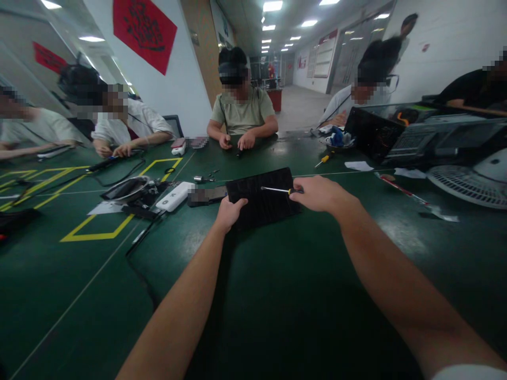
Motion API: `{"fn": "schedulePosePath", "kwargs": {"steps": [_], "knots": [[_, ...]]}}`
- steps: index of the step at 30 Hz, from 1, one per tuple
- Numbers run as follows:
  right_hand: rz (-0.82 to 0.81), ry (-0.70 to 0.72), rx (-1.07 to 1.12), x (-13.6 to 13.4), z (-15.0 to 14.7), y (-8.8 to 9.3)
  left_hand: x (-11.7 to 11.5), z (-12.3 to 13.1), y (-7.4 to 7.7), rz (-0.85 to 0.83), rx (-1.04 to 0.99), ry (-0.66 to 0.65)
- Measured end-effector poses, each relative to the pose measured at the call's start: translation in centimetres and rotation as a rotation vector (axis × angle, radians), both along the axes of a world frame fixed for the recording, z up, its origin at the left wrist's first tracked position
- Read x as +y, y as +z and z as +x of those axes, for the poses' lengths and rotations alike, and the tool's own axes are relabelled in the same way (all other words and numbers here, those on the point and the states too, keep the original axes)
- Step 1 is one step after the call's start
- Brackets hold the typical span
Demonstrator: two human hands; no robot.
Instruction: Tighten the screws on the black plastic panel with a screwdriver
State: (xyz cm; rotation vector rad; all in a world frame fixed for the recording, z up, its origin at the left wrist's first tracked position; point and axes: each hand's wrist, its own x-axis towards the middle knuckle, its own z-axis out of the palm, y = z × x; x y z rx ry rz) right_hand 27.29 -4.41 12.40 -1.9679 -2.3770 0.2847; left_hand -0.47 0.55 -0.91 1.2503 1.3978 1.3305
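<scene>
Green worktable (277, 295), long, matt, yellow tape lines (95, 232) on it; corridor (301, 103) w/ ceiling lights (272, 6) behind. Head view, sole view.

Item 1: black panel (263, 203). Flat, rectangular, gridded face, lying flat on worktable straight ahead of me. Judged: thin, light, fairly stiff but prob. flexes if lifted by one corner; looks like plastic, so scratch- and crack-prone. Best hold, I reckon: edges or corners, thumb on top, fingers under, not on the face.

Item 2: my left hand (228, 211). Closed over panel's near-left corner, pressing it down.

Item 3: my right hand (319, 193). At panel's right edge, wrapped round handle of item 4.

Item 4: screwdriver (275, 189). Slim, black/yellow handle, bare metal shaft low across panel's top face, tip pointing left, approx. mid-panel. Tip touching or not: can't tell. Judged: light, rigid, narrow handle apt to roll in fingers.

Misc.:
- blurred flat dark item (206, 195), touching or just left of panel, can't tell which
- white box (174, 196), further left
- loose metal bits (204, 178), behind-left of panel
- yellow-handled driver (324, 159), behind-right
- fan grille (467, 184), well to the right
- co-worker (241, 113) in olive shirt, seated beyond panel, own hands on worktable, apart from mine
</scene>
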Motion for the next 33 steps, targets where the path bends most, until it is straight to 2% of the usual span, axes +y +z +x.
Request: {"fn": "schedulePosePath", "kwargs": {"steps": [13,33], "knots": [[-0.012,-0.008,-0.016,0.19,0.12,-0.02,-0.08,0.04,0.16,-0.004,-0.029,-0.025],[-0.035,-0.006,0.001,0.02,0.01,0.09,-0.11,0.12,0.23,-0.005,-0.006,0.004]]}}
